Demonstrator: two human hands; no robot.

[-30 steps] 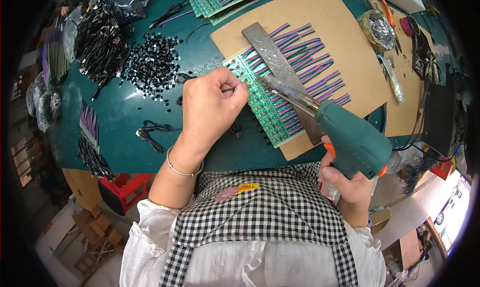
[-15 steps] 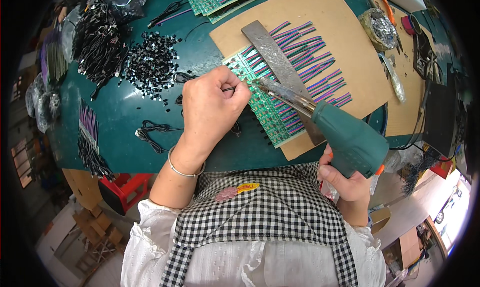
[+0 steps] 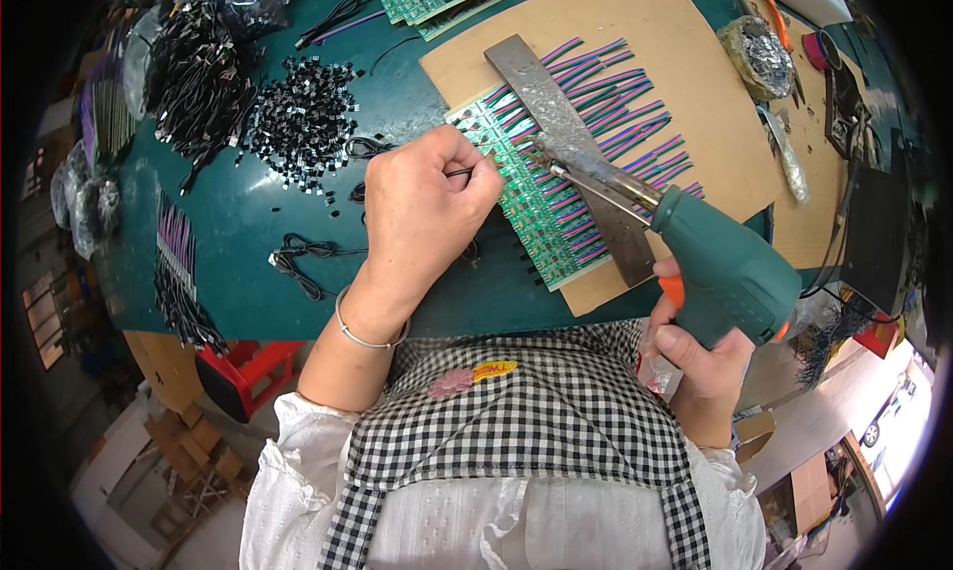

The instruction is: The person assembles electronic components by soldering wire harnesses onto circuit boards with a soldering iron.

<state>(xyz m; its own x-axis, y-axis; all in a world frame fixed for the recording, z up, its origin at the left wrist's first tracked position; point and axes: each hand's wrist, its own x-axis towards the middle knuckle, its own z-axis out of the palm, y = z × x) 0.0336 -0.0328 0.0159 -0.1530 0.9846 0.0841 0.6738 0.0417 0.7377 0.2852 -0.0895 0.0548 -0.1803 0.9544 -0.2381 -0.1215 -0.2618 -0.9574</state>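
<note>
Little moved since earlier frames: soldering tip edged along | row of small green circuit boards (image 3: 541, 208) at frame centre, long axis upper-left to lower-right | right hand (image 3: 695, 347) clamped on teal pistol-grip soldering gun (image 3: 720, 267), nearer from lower right | left hand (image 3: 427, 217) pinched on thin dark wire (image 3: 459, 173) | brown cardboard sheet (image 3: 645, 44).

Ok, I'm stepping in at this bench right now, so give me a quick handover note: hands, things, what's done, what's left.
Left hand: closed on a thin dark wire, pressed at the near edge of the green circuit strips.
Right hand: gripping the green soldering gun, tip on the strips beside the metal bar.
Strips lie on a brown board; many already carry coloured wires.
Left: cannot tell how many joints remain; loose black connectors wait on the table.
</note>
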